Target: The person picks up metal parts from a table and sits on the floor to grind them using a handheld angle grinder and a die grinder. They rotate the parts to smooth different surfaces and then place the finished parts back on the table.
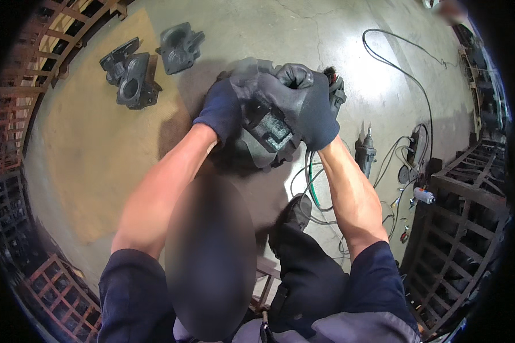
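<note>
A dark grey metal casting (276, 131) with a shiny squared recess is in front of me, between my two hands. My left hand (234, 97), in a dark glove, grips its left far side. My right hand (309, 100), gloved the same way, has curled fingers against its right far side. Both gloves hide much of the upper part of the casting. Beneath it is a wider dark bulk, and I cannot tell whether this is the same piece. By my right wrist, a small dark bristly thing with a bit of red (331, 73) shows.
Several similar castings (137, 86) lie on the floor at the far left. A hand-held power tool (365, 153) lies right of my hands, among cables and a power strip (421, 143). Metal cages stand at right (469, 197) and left (63, 297). A small white can (423, 195) is by the right cage.
</note>
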`<state>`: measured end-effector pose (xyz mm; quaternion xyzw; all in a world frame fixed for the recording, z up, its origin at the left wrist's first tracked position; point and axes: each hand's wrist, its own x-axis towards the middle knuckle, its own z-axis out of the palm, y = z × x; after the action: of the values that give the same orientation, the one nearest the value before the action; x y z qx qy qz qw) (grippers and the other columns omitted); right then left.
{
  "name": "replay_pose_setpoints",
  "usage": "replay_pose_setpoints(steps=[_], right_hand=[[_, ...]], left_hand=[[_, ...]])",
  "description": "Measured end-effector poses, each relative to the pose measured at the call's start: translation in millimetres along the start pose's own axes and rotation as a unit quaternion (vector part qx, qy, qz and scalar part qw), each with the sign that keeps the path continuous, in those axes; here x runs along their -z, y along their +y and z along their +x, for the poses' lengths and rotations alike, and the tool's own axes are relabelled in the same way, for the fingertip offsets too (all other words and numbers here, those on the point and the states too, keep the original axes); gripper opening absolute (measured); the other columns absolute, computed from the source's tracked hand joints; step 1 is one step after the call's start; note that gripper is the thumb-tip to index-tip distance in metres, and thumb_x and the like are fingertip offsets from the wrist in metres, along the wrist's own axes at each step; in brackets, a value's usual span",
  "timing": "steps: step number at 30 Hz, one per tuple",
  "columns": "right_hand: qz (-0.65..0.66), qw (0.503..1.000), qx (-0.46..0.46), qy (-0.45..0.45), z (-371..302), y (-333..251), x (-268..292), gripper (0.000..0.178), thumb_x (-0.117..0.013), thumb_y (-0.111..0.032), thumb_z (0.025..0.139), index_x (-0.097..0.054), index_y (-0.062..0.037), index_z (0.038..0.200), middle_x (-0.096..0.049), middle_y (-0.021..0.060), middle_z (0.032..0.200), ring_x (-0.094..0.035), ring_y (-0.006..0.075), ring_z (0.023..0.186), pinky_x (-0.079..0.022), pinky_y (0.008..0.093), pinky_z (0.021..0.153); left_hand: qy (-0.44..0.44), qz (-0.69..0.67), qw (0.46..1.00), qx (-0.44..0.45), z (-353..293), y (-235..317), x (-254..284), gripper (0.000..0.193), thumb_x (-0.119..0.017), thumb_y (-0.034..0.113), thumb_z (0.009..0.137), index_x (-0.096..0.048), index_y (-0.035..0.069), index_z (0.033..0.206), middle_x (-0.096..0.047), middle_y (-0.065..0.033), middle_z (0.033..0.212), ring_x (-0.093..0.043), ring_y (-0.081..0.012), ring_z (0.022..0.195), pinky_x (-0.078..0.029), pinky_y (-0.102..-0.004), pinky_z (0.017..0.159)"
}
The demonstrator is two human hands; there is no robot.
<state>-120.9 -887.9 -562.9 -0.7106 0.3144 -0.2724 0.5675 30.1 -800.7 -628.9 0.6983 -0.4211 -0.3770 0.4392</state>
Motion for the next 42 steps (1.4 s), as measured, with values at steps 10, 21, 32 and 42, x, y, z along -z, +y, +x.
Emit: replay_pose_setpoints(steps=[10, 21, 32, 42], right_hand=[[-0.008, 0.996, 0.056, 0.070, -15.7, 25.0, -3.9, 0.025, -0.078, -0.025, 0.081, -0.069, -0.0031, 0.087, -0.068, 0.0076, 0.075, -0.062, 0.0132, 0.068, -0.050, 0.0295, 0.062], [0.131, 0.989, 0.032, 0.053, -15.6, 36.0, -10.9, 0.007, -0.074, -0.002, 0.084, -0.068, -0.0015, 0.088, -0.068, 0.0031, 0.080, -0.060, 0.0078, 0.074, -0.049, 0.0249, 0.066], [0.145, 0.981, 0.123, -0.035, -10.7, 49.9, 0.2, 0.006, -0.075, -0.001, 0.082, -0.069, -0.0003, 0.082, -0.068, 0.0040, 0.074, -0.060, 0.0074, 0.069, -0.048, 0.0248, 0.061], [0.119, 0.979, 0.162, 0.041, -13.5, 51.5, -9.9, 0.006, -0.074, -0.002, 0.081, -0.068, -0.0035, 0.081, -0.065, 0.0063, 0.071, -0.059, 0.0104, 0.064, -0.048, 0.0278, 0.058]], left_hand=[[-0.018, 0.129, 0.991, -0.036, 6.0, -21.5, 3.3, 0.031, -0.057, 0.027, 0.101, -0.066, -0.001, 0.111, -0.071, -0.0178, 0.095, -0.066, -0.0300, 0.086, -0.051, -0.0389, 0.078], [0.119, 0.096, 0.986, 0.065, 0.9, 20.9, -15.6, 0.046, -0.052, 0.042, 0.100, -0.073, 0.000, 0.101, -0.071, -0.0233, 0.091, -0.069, -0.0360, 0.084, -0.051, -0.0427, 0.076], [0.055, 0.160, 0.980, -0.103, 3.6, -0.9, -11.3, 0.038, -0.054, 0.033, 0.101, -0.071, 0.000, 0.105, -0.073, -0.0136, 0.091, -0.065, -0.0163, 0.081, -0.051, -0.0353, 0.074], [0.069, 0.186, 0.975, -0.104, 2.4, 8.4, -12.2, 0.017, -0.064, 0.021, 0.085, -0.058, 0.005, 0.085, -0.056, -0.0131, 0.074, -0.049, -0.0220, 0.067, -0.045, -0.0330, 0.065]])
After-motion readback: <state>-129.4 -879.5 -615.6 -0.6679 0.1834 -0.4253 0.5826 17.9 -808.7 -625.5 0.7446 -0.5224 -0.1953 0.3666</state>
